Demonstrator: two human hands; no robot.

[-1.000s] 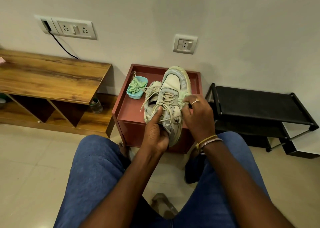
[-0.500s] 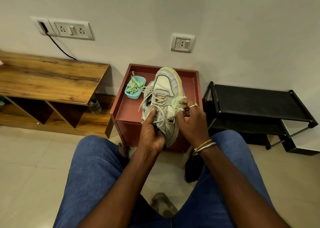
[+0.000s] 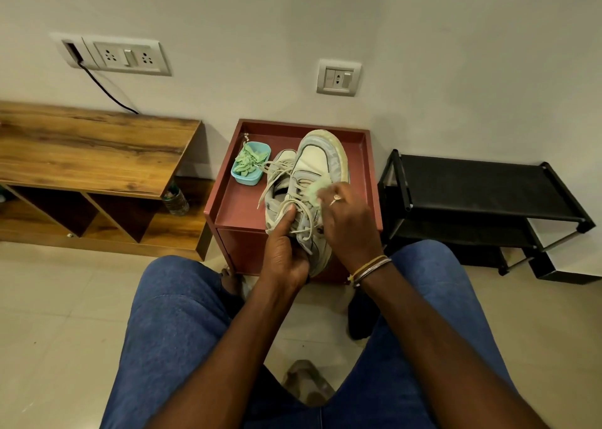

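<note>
The person is partway through wiping down a sneaker (image 3: 317, 161). The left hand (image 3: 286, 256) has its grip closed round the heel end, thumb laid up across the laces, propping the shoe toe-up over the near edge of the red desk (image 3: 237, 207). The right hand (image 3: 348, 220), blurred, holds a green wipe (image 3: 314, 190) bunched under its fingers against the shoe's side, just beyond the left grip. I'd say the next move calls for turning the shoe in that grip to reach a fresh patch. A second sneaker (image 3: 280, 168) and a blue tub (image 3: 249, 179) sit farther off, left of it.
</note>
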